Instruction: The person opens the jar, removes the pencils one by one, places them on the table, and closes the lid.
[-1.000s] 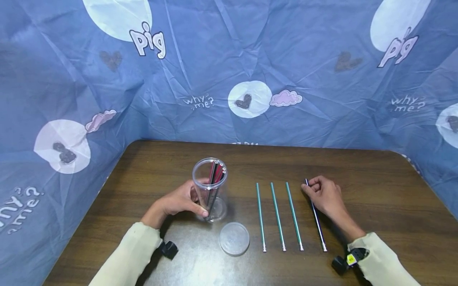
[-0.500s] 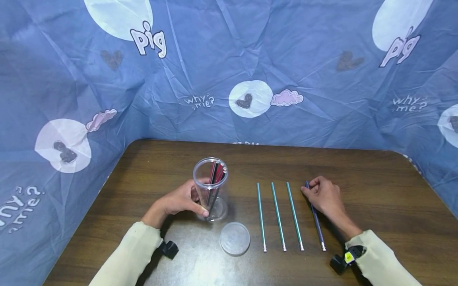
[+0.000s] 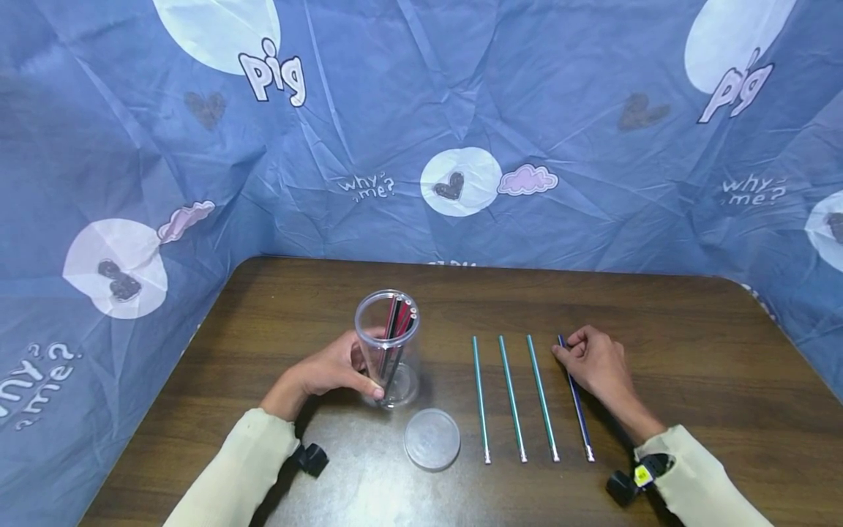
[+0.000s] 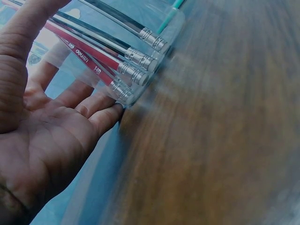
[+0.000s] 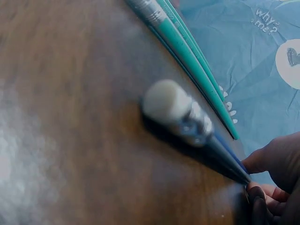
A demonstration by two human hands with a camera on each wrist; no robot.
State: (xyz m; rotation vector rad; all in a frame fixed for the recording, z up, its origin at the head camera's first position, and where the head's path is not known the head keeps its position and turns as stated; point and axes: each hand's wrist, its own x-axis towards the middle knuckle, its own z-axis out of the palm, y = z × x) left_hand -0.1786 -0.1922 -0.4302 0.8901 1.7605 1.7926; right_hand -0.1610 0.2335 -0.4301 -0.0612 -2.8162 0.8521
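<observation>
My left hand (image 3: pixel 329 369) holds a clear plastic jar (image 3: pixel 413 359) upright on the table, thumb low on its near side. Red and black pencils (image 4: pixel 101 56) with eraser ends lean inside it; in the left wrist view those ends are at the jar's bottom. On the right side, my right hand (image 3: pixel 598 364) pinches a dark blue pencil (image 3: pixel 580 413) near its far end between thumb and fingers. That pencil lies along the table, its white eraser (image 5: pixel 164 101) toward me. Left of it, three green pencils (image 3: pixel 511 402) lie spaced in a row, roughly parallel.
A round translucent lid (image 3: pixel 432 440) lies flat in front of the jar, left of the green pencils. The brown wooden table (image 3: pixel 303 293) has a blue printed cloth (image 3: pixel 369 132) hanging behind it and along its sides.
The blue pencil has slid slightly left toward the green row, with my right hand shifting a little along with it. My left hand and the jar stay in place.
</observation>
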